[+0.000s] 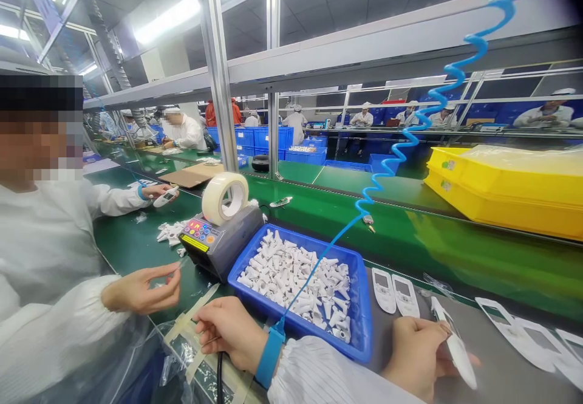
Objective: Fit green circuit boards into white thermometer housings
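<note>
Left hand (230, 331) loosely curled, right hand (421, 358) closed in a grip, the 2 hands well apart.

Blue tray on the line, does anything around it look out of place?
The blue coiled cord from the wrist strap runs diagonally across the blue tray, lying over the white plastic parts, which looks out of place. A loose cluster of similar parts also sits outside the tray on the green belt.

Blue tray (362, 313), white plastic parts (291, 282)
</note>
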{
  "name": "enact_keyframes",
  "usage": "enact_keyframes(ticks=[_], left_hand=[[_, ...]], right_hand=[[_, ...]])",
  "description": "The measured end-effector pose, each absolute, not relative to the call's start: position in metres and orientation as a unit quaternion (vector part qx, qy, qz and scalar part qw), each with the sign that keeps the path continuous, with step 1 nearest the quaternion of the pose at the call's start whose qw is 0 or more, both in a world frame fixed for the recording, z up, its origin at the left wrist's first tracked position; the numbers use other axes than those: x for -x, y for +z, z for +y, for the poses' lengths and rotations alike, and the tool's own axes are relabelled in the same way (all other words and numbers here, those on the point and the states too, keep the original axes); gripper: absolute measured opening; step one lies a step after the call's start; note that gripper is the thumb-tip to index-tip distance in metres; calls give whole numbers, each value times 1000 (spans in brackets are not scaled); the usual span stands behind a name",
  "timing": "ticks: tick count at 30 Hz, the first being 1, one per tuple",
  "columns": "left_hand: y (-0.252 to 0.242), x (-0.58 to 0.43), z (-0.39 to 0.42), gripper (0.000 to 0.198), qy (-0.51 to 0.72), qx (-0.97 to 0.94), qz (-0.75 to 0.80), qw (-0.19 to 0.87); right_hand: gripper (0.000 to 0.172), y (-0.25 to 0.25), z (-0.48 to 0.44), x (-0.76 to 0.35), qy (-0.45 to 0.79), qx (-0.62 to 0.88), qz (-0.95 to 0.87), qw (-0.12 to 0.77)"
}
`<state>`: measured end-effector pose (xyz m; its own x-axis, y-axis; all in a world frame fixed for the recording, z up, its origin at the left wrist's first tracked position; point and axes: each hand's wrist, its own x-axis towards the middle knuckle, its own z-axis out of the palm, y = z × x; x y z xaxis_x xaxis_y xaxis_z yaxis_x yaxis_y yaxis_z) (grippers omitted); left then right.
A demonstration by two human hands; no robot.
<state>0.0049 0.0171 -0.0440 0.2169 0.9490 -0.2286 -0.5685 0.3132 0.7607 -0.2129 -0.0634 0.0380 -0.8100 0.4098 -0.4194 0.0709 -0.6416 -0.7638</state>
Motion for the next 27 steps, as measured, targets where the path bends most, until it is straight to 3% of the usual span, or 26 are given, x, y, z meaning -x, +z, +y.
enact_keyframes(ticks=[8,11,16,20,27], left_hand=[[-45,-5,13,34,526,-258,334,739],[-47,-5,13,35,538,-254,328,734],[-52,-9,17,33,544,-247,330,730],[-56,-12,20,29,537,-242,331,737],[-52,-11,17,23,541,-219,311,750]], right_hand=[[14,40,-64,212,855,295,-416,96],[7,43,-65,210,854,294,-414,109],[27,49,-71,216,852,304,-390,174],[31,50,-77,235,832,374,-347,218],[14,49,-70,272,811,400,-287,317]])
